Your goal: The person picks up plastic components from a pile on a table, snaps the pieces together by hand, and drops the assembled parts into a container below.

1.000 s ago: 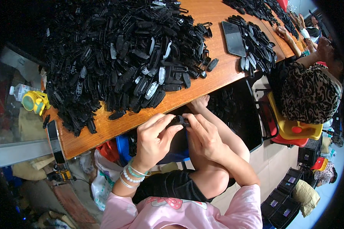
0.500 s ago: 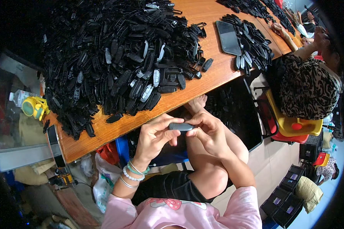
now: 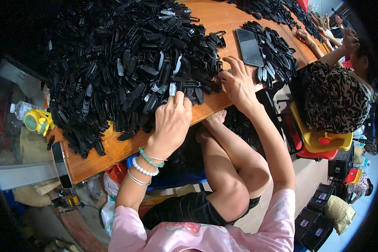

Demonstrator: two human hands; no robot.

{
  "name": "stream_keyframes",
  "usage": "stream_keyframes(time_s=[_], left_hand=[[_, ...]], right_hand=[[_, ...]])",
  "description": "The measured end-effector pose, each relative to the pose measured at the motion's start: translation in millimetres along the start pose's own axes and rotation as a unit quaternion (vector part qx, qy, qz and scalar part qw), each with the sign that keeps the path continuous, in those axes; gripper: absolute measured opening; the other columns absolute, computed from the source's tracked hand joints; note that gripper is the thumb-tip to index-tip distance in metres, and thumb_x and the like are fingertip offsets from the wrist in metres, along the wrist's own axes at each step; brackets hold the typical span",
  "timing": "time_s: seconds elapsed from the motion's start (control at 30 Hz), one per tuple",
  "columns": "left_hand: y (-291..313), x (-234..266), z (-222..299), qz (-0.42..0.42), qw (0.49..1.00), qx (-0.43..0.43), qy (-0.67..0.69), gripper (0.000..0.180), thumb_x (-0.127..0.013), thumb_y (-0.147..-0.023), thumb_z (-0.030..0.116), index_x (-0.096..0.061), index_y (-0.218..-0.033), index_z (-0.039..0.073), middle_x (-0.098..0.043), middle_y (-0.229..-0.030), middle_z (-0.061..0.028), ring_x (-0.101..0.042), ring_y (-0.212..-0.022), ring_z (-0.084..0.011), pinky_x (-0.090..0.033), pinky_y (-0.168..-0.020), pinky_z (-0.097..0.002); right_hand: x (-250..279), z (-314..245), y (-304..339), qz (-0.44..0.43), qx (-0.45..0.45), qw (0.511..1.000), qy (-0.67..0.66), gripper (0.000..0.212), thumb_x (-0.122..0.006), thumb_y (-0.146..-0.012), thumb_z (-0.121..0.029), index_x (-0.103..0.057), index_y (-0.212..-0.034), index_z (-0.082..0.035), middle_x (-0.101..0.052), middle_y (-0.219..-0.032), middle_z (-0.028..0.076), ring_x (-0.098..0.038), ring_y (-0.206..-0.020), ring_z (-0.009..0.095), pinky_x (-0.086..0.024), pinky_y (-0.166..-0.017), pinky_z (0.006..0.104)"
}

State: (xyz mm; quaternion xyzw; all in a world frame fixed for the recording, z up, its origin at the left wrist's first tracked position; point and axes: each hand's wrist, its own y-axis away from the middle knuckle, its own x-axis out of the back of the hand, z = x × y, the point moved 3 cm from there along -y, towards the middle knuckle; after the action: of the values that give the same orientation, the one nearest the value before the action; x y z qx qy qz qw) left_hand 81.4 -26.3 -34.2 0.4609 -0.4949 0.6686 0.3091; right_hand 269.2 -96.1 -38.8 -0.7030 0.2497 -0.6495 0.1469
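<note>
A large heap of small, elongated black plastic pieces (image 3: 126,63) covers much of the wooden table (image 3: 82,168), with a few grey ones among them. My left hand (image 3: 173,119) is at the heap's near edge, its fingers curled down beside a light grey piece (image 3: 172,89); whatever they hold is hidden. Farther right, my right hand (image 3: 241,86) reaches over the table edge to the heap's right side. Its fingers are bent and apart, thumb and index close to some black pieces (image 3: 214,85).
A dark phone (image 3: 249,47) lies beside a smaller pile of black pieces (image 3: 277,54). Another phone (image 3: 61,164) and a yellow fan (image 3: 38,121) are at the left corner. To the right, a person (image 3: 338,96) sits on a yellow and red chair (image 3: 323,136). Black crates (image 3: 315,222) stand on the floor.
Both hands have moved from above my lap up to the heap, the right one farther right. The dark oval piece they held between them no longer shows in my fingers.
</note>
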Motion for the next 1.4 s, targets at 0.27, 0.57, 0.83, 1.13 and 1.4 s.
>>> stream_keyframes(time_s=[0.27,0.57,0.83,1.13,1.4], left_hand=[[-2.8,-1.5,6.0,-0.022,1.0,0.004,0.013,0.011,-0.055,-0.076,0.001,-0.05,-0.085,-0.001,-0.048,-0.086,-0.0134,-0.056,-0.08,-0.0274,-0.049,-0.061,-0.036],[11.7,19.7,7.7,0.099,0.964,0.043,0.242,0.025,-0.07,-0.076,0.004,-0.05,-0.092,0.001,-0.059,-0.084,-0.012,-0.058,-0.058,-0.0225,-0.046,-0.051,-0.0324],[53.5,19.1,23.5,0.012,0.73,0.248,0.636,0.012,-0.058,-0.091,0.009,-0.055,-0.099,0.002,-0.047,-0.07,0.005,-0.036,-0.051,-0.0028,-0.031,-0.044,-0.0215],[62.5,27.0,35.0,-0.028,0.635,0.259,0.727,0.024,-0.062,-0.085,-0.002,-0.055,-0.108,-0.003,-0.058,-0.085,-0.0025,-0.055,-0.077,-0.0054,-0.045,-0.067,-0.019],[57.1,30.9,27.4,0.024,0.857,0.168,0.487,0.024,-0.069,-0.081,0.006,-0.062,-0.099,-0.008,-0.059,-0.088,-0.0102,-0.059,-0.073,-0.0156,-0.046,-0.063,-0.0244]], right_hand=[[6.5,11.2,13.4,0.114,-0.062,0.987,-0.097,0.017,-0.061,-0.074,0.001,-0.059,-0.091,-0.003,-0.057,-0.113,0.012,-0.05,-0.112,0.03,-0.038,-0.093,0.0413],[24.8,-13.1,48.5,0.145,-0.418,0.563,-0.698,0.039,-0.048,-0.094,-0.005,-0.038,-0.132,0.002,-0.06,-0.101,0.013,-0.064,-0.084,0.021,-0.053,-0.074,0.0311],[35.1,-74.8,65.4,0.01,-0.414,0.52,-0.747,0.045,-0.055,-0.091,-0.01,-0.04,-0.132,0.003,-0.059,-0.094,0.01,-0.058,-0.075,0.015,-0.047,-0.067,0.0244],[42.3,-103.6,73.9,-0.079,-0.313,0.735,-0.597,0.037,-0.054,-0.092,-0.007,-0.05,-0.127,0.003,-0.061,-0.098,0.006,-0.058,-0.082,0.011,-0.048,-0.074,0.0238],[56.4,-101.1,75.3,-0.084,-0.235,0.721,-0.647,0.035,-0.059,-0.09,-0.007,-0.055,-0.123,0.002,-0.062,-0.097,0.007,-0.06,-0.087,0.014,-0.048,-0.078,0.025]])
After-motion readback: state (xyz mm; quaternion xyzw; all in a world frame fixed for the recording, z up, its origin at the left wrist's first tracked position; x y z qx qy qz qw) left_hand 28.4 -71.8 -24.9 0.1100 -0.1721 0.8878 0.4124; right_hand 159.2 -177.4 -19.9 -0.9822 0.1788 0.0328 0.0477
